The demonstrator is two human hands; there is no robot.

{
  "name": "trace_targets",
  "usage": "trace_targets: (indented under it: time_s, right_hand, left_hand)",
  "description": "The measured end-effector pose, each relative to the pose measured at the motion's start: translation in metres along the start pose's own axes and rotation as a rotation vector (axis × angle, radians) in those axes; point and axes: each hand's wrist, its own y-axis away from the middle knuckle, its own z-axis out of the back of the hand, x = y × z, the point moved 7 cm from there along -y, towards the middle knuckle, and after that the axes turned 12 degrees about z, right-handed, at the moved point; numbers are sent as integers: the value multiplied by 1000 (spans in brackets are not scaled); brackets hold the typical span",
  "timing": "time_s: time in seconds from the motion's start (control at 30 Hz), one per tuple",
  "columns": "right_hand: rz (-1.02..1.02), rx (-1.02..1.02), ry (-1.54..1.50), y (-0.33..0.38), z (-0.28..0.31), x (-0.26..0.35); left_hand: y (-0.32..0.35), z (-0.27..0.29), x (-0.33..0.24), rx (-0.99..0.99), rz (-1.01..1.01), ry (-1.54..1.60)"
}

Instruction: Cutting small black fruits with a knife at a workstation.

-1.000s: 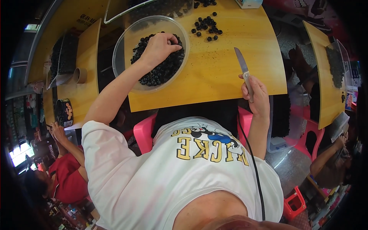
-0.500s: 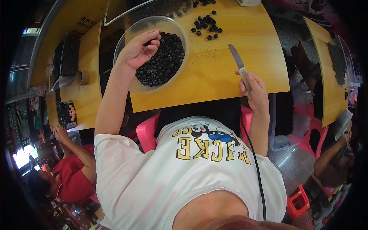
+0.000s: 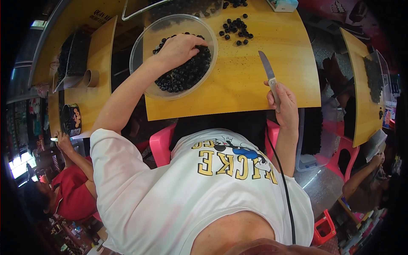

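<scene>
My left hand reaches palm down into a round clear plastic bowl, fingers bent but apart. Under it lie many small round black pieces with holes, like beads. The fingertips touch or hover over the pieces at the bowl's right side; I cannot tell which. My right hand is wrapped round the pale handle of a small knife, its blade pointing up and away over the table. Loose black pieces lie scattered beyond the bowl, to its right.
Behind the bowl stands a clear container with more black pieces. A small box sits at the far edge. A tub of dark pieces is right of the table. People work at left and right. A black cable hangs over my shirt.
My left hand has moved right and turned palm down, its fingers reaching out over the pieces. The right hand keeps the knife in nearly the same place. The view has shifted slightly.
</scene>
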Motion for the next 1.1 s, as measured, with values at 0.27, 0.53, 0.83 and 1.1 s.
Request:
trace_targets:
  time_s: [0.27, 0.53, 0.83, 1.1]
  right_hand:
    - [-4, 4, 5, -2, 2, 0]
    - [-7, 7, 3, -3, 2, -3]
    - [98, -50, -19, -1, -1, 11]
    - [300, 90, 274, 0, -58, 61]
  left_hand:
    - [-6, -7, 1, 92, -71, 75]
    - [-6, -8, -1, 93, -201, 132]
    - [35, 10, -24, 497, 387, 1353]
    - [90, -67, -103, 886, 550, 2004]
